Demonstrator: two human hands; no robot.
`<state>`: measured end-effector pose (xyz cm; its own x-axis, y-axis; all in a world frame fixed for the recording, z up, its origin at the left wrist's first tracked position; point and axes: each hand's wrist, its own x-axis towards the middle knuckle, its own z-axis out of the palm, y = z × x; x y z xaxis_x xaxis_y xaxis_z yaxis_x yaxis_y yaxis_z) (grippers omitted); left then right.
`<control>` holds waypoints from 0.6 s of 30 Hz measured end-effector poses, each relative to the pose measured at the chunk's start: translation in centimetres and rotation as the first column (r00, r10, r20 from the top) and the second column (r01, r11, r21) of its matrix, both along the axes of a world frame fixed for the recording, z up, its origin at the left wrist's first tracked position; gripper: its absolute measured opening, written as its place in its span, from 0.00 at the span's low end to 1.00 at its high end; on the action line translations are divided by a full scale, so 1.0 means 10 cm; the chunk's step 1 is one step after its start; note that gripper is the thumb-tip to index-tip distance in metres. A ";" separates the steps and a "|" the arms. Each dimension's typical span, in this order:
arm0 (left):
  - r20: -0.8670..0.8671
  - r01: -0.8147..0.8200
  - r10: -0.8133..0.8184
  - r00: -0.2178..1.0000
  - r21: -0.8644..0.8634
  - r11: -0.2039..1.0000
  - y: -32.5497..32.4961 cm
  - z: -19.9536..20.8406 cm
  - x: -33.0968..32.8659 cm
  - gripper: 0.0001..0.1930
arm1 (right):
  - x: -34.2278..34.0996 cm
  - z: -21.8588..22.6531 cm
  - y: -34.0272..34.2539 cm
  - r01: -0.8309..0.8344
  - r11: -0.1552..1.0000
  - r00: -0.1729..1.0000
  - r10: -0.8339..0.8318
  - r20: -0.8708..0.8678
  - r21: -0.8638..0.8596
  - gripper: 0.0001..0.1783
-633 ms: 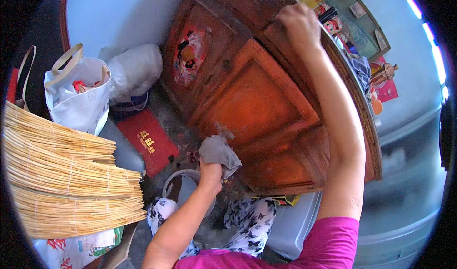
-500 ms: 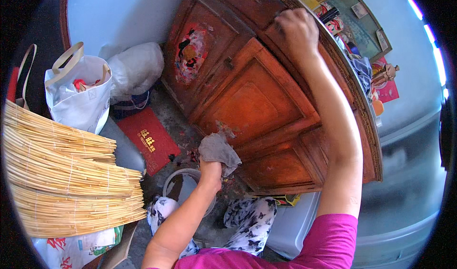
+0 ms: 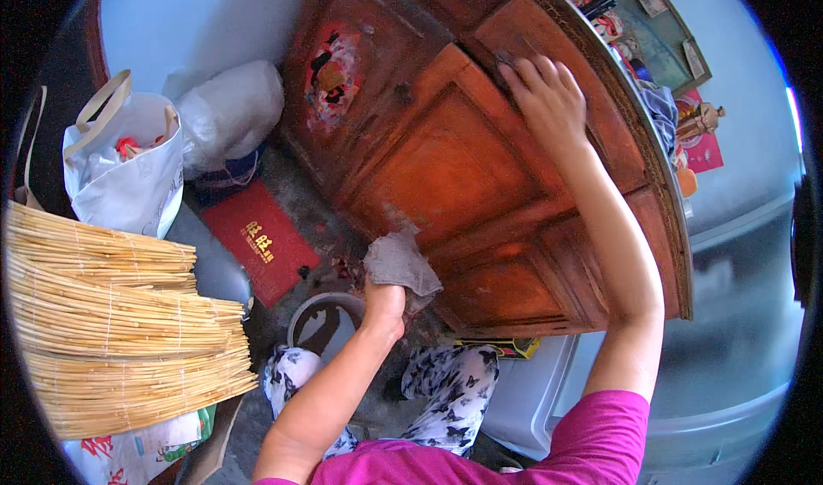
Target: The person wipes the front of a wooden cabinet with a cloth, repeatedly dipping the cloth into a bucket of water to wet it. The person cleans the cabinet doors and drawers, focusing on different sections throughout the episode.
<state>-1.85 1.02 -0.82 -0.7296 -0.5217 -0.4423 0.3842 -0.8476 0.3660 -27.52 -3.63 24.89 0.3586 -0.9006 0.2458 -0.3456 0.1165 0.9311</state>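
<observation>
My left hand (image 3: 385,305) is closed round a crumpled grey cloth (image 3: 401,266), held in front of the lower part of a brown wooden cabinet (image 3: 459,163). Higher up, my right hand (image 3: 547,99) rests at the cabinet's drawer front (image 3: 561,43), fingers bent and apart. Beside its fingertips is a small dark spot that may be a knob; whether they touch it I cannot tell. Below my left hand, a round bucket (image 3: 300,322) with liquid in it stands on the floor, partly hidden by my forearm.
Bundled straw blinds (image 3: 120,322) stand close on the left. Behind them are a white tote bag (image 3: 129,163), a wrapped bundle (image 3: 231,112) and a red mat (image 3: 261,245). A grey plastic bin (image 3: 523,391) sits by my right knee. Various items crowd the cabinet top.
My right hand has come down a little from the drawer's upper edge, and its fingers have spread. The left hand with the cloth has shifted slightly right. The view has tilted a little.
</observation>
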 end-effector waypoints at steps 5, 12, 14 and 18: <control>0.030 0.019 -0.021 0.999 0.061 0.998 0.01 0.11 0.09 0.19 | -0.03 -0.24 0.43 0.049 0.993 0.997 -0.055 -0.048 -0.105 0.21; 0.013 0.028 -0.028 1.000 0.008 1.000 -0.04 0.12 0.06 0.17 | 0.01 -0.19 -0.56 0.033 0.998 0.999 -0.032 0.027 -0.051 0.21; 0.056 -0.001 0.001 0.998 -0.015 1.000 -0.02 0.08 0.03 0.17 | 0.03 -0.15 -0.47 0.057 0.997 0.998 -0.056 0.025 -0.055 0.20; 0.020 -0.029 0.029 0.999 -0.016 0.999 0.05 -0.04 -0.03 0.17 | 0.02 -0.13 0.33 0.111 0.992 0.993 -0.112 -0.026 -0.065 0.24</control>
<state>-2.11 1.55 -1.25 -0.7049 -0.5493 -0.4487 0.4010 -0.8304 0.3867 -27.29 -0.37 23.58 0.2647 -0.9184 0.2939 -0.2996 0.2114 0.9303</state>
